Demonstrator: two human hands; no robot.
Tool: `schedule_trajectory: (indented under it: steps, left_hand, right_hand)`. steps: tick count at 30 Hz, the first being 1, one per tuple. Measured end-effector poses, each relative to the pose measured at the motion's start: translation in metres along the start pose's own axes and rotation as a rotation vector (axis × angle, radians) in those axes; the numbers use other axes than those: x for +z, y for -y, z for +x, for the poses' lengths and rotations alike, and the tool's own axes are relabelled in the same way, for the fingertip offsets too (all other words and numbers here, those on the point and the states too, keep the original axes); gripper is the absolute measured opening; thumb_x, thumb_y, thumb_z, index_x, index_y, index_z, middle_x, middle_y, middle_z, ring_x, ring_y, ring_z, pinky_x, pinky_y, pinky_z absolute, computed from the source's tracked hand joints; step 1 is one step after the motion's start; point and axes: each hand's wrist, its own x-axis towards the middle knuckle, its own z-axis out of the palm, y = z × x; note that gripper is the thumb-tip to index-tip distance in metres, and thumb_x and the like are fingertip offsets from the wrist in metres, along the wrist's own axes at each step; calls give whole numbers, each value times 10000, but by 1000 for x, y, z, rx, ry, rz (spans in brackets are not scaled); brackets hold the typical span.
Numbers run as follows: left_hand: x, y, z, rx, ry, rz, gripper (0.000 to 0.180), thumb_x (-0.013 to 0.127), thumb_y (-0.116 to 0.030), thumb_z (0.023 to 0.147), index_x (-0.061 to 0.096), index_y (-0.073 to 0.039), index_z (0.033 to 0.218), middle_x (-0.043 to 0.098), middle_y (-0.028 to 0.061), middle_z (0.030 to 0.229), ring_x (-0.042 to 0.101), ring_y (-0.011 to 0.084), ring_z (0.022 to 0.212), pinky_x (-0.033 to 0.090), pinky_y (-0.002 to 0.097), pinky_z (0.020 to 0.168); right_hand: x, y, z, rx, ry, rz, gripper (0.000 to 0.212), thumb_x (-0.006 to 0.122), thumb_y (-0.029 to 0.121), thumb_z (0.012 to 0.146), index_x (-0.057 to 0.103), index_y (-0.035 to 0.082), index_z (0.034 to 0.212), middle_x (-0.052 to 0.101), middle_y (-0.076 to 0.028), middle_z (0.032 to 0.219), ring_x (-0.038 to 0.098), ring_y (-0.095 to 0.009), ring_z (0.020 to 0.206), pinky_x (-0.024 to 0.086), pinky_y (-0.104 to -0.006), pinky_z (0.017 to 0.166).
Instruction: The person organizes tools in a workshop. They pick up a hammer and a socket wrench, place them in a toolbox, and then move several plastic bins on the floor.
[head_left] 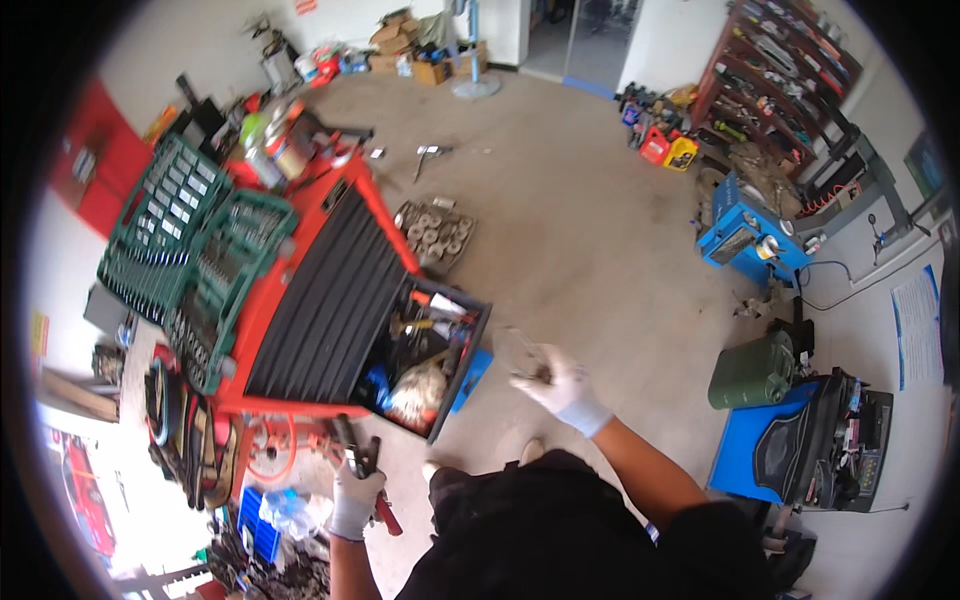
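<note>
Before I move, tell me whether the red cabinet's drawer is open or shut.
Open: the drawer juts out from the red cabinet, baring tools and a whitish bundle inside.

The thin piece (520, 350) in the right hand (565, 390) is smeared by motion; it may be metal or clear plastic, but the blur leaves that unsettled. The left hand (355, 500) covers the middle of the dark tools (358, 455) it grips, and the left forearm (350, 573) is cut off by the lower edge. The black shirt (570, 530) hides most of the legs. In the drawer (463, 375), the lower items lie buried under others. The sockets (178, 210) are too small to count. The shelf (718, 72) runs out at the upper rim, and glare washes out the car (82, 490).
</note>
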Motion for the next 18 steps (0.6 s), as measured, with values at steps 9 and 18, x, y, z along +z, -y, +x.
schedule_trajectory:
  steps: [9,18]
  left_hand:
    - [158,89,194,29,379,1116,526,773,-362,734,700,-14,1122,725,262,961,714,403,979,573,481,830]
    - [388,-94,405,-121,564,1001,554,756,-327,784,662,-12,1229,726,221,1070,705,356,1027,557,454,861]
  right_hand:
    - [-274,-189,47,630,-533,-359,642,820,533,770,647,-10,1063,723,-170,923,711,-332,828,552,-415,763]
    - [-436,-336,124,1028,-531,-478,500,723,541,858,683,43,829,681,-177,743,683,-357,754,531,-450,707]
